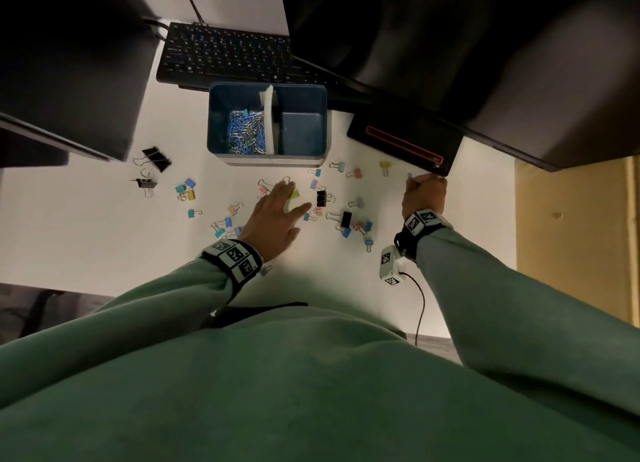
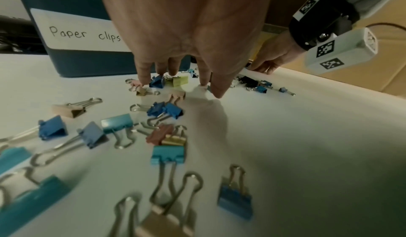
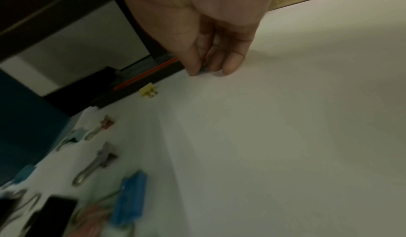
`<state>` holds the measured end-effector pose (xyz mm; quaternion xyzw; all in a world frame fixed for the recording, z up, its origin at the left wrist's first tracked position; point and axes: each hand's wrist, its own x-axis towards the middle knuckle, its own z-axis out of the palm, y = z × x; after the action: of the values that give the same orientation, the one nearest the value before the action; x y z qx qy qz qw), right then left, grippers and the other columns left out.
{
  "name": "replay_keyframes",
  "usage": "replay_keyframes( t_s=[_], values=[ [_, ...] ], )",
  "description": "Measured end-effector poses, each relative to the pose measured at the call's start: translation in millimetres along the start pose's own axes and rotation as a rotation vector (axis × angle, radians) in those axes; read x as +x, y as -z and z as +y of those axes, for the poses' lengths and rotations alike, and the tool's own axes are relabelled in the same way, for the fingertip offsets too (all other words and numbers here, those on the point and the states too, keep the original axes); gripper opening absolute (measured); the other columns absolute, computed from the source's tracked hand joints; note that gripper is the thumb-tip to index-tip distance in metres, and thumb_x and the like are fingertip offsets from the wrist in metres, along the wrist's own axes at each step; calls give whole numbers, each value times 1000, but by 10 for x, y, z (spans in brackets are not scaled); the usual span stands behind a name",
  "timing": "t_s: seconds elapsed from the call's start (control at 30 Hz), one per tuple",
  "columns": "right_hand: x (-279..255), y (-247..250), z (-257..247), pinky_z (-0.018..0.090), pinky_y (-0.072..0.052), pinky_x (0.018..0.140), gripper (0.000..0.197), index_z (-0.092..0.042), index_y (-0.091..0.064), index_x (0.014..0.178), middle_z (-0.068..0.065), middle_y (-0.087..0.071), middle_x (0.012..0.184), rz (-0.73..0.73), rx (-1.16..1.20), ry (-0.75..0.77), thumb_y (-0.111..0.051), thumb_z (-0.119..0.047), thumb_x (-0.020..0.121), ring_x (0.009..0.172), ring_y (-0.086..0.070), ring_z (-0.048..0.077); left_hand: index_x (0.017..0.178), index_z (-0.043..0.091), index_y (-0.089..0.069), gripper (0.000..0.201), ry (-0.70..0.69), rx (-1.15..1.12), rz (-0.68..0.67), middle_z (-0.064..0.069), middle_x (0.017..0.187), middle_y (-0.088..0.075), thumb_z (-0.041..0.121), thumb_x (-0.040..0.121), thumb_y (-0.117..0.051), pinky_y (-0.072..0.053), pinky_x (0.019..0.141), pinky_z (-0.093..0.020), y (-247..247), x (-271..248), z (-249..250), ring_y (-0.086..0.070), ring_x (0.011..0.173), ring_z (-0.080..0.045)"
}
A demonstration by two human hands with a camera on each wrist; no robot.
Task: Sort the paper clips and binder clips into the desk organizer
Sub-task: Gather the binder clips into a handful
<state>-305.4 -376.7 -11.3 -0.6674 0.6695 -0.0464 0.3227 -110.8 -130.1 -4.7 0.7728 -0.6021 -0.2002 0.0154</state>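
The blue desk organizer [image 1: 212,122] stands at the back of the white desk. Its left compartment holds paper clips [image 1: 246,132] and carries a label reading "Paper clips" [image 2: 83,32]; its right compartment [image 1: 301,132] looks empty. Several coloured binder clips [image 1: 346,219] lie scattered in front. My left hand [image 1: 294,198] reaches down with straight, spread fingers, their tips touching the desk beside a yellow-green clip [image 2: 178,81] and a blue clip [image 2: 158,83]. My right hand [image 1: 420,181] pinches a small blue-grey binder clip [image 3: 203,70] on the desk by the black device's corner.
A black keyboard [image 1: 225,53] lies behind the organizer. A black device with a red stripe [image 1: 405,139] sits at the right rear. Large black binder clips [image 1: 156,158] lie far left. A cardboard box [image 1: 571,236] stands beyond the desk's right edge.
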Motion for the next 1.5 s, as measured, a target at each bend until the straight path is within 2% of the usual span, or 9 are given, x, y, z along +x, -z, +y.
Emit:
replay_keyframes(
  t_s=[0.23, 0.37, 0.5, 0.7, 0.87, 1.2, 1.3, 1.37, 1.5],
  values=[
    [-550, -207, -248, 36, -49, 83, 20, 0, -63, 105, 21, -59, 113, -286, -296, 340, -56, -14, 93, 101, -60, 37, 132, 20, -54, 44, -37, -127, 124, -17, 151, -30, 27, 89, -60, -36, 108, -53, 48, -105, -152, -30, 139, -33],
    [-731, -209, -817, 32, -47, 73, 8, -8, -61, 97, 13, -66, 102, -194, -169, 466, -54, -10, 93, 91, -63, 32, 124, 18, -59, 35, -14, -253, 199, -15, 147, -37, 19, 89, -59, -46, 98, -47, 122, -319, -366, -48, 124, -32],
    [-919, -367, -1553, 35, -52, 68, 8, -7, -59, 92, 11, -66, 91, -181, -13, 621, -52, -4, 91, 80, -63, 27, 126, 15, -59, 40, 208, -221, 291, -17, 144, -41, 14, 86, -63, -44, 101, -48, 347, -535, -732, -49, 121, -36],
    [-935, -530, -1918, 37, -53, 78, 13, 0, -60, 98, 17, -66, 99, -199, -154, 638, -48, 1, 91, 93, -63, 31, 122, 12, -54, 36, 466, -252, 449, -20, 126, -45, 11, 86, -57, -45, 96, -41, 811, -530, -1484, -52, 106, -38],
    [-979, -579, -1887, 29, -56, 58, 17, -9, -59, 100, 8, -62, 86, -330, 108, 487, -47, 2, 93, 71, -62, 22, 108, 15, -43, 25, 617, -417, 530, -14, 103, -58, 19, 89, -59, -47, 73, -39, 1032, -370, -1652, -57, 86, -32],
    [-1406, -1044, -2753, 42, -57, 83, 22, -3, -67, 101, 11, -69, 94, -470, 274, 615, -48, 3, 90, 81, -65, 22, 109, 8, -58, 17, 418, -351, 437, -15, 102, -60, 17, 95, -52, -46, 69, -32, 1061, -212, -1371, -60, 81, -31],
    [-1397, -940, -2714, 36, -52, 88, 24, -6, -66, 110, 16, -66, 109, -411, 70, 735, -49, -3, 93, 96, -64, 27, 105, 13, -48, 15, 515, -508, 547, -7, 92, -59, 20, 93, -54, -43, 60, -26, 1106, -257, -1465, -57, 73, -22],
    [-1294, -708, -2453, 29, -50, 81, 21, -8, -65, 105, 11, -64, 107, -221, 134, 784, -47, -6, 94, 91, -62, 20, 109, 11, -49, 20, 579, -427, 607, -12, 103, -55, 20, 91, -53, -45, 73, -31, 1114, -325, -1699, -57, 87, -28],
    [-784, -277, -1512, 29, -48, 89, 24, -13, -62, 115, 9, -55, 121, 95, 35, 584, -51, -14, 93, 105, -59, 24, 140, 20, -36, 65, 668, -141, 166, -22, 141, -33, 49, 87, -59, -38, 101, -52, 880, -421, -2064, -37, 125, -43]
  ],
)
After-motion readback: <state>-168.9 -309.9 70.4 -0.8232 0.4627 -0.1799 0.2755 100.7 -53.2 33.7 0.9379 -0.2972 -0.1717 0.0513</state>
